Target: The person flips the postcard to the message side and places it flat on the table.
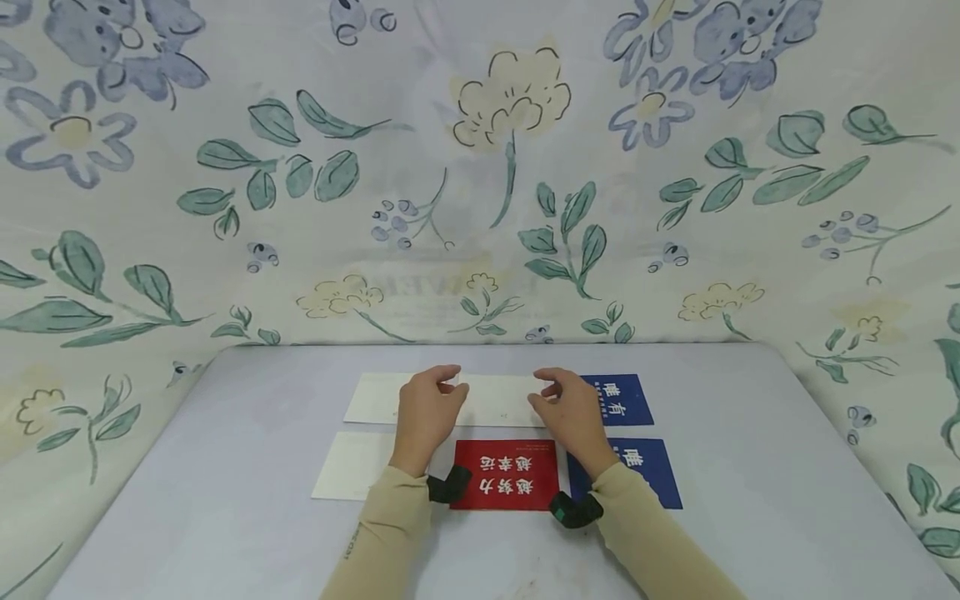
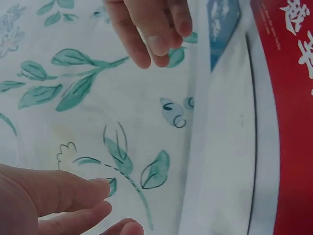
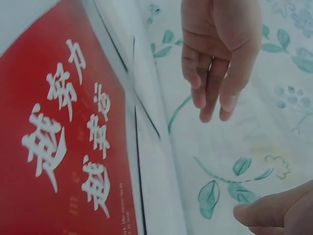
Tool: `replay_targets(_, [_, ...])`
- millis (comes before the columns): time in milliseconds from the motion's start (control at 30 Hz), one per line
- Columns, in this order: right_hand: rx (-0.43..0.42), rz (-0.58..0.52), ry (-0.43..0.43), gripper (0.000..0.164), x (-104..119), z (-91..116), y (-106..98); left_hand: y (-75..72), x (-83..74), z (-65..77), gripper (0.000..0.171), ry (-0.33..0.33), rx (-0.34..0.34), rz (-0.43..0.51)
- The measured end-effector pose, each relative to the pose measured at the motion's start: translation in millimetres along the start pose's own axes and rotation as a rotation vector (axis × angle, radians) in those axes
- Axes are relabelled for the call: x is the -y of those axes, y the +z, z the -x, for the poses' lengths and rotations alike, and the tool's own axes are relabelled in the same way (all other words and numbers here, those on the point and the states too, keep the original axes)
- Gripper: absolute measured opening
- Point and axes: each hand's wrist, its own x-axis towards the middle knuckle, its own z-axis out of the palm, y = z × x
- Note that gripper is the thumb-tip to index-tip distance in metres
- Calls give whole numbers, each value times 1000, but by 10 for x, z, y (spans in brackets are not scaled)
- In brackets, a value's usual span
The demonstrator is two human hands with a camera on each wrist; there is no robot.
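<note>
Both hands are raised over the back row of cards, bent fingers facing each other with nothing between them. My left hand (image 1: pixel 429 408) overlaps the seam between the back-left white card (image 1: pixel 369 397) and the middle white card (image 1: pixel 497 402). At the other end of that middle card is my right hand (image 1: pixel 573 412), beside the back-right blue card (image 1: pixel 628 400) with white characters. Below and between the wrists lies a red card (image 1: pixel 504 473) with white characters. The right wrist view shows my left hand (image 3: pixel 220 54) with fingers hanging loosely, and part of my right hand (image 3: pixel 283 210).
In the front row, a white card (image 1: pixel 347 467) lies left of the red one and a blue card (image 1: pixel 656 475) right of it, each partly behind a forearm. The pale table (image 1: pixel 225 467) ends at a floral-patterned cloth (image 1: pixel 420 292) hanging behind it.
</note>
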Motion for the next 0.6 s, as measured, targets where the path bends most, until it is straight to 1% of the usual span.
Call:
replay_targets(167, [39,-5,-13,36,59,25,-58,-35,-77,25,31,1,5,9])
replay_targets(300, [78,-27,-21,36,112,32,-108,-61,-116,67,33,-19,42,23])
replay_targets(400, [120,-39,-26,38,147,38,-158,-83,-141,110,34,-29,59,24])
replay_targets(600, [194,-14,-7,42,175,121,-213,-140,-172,221,34,-8,95,3])
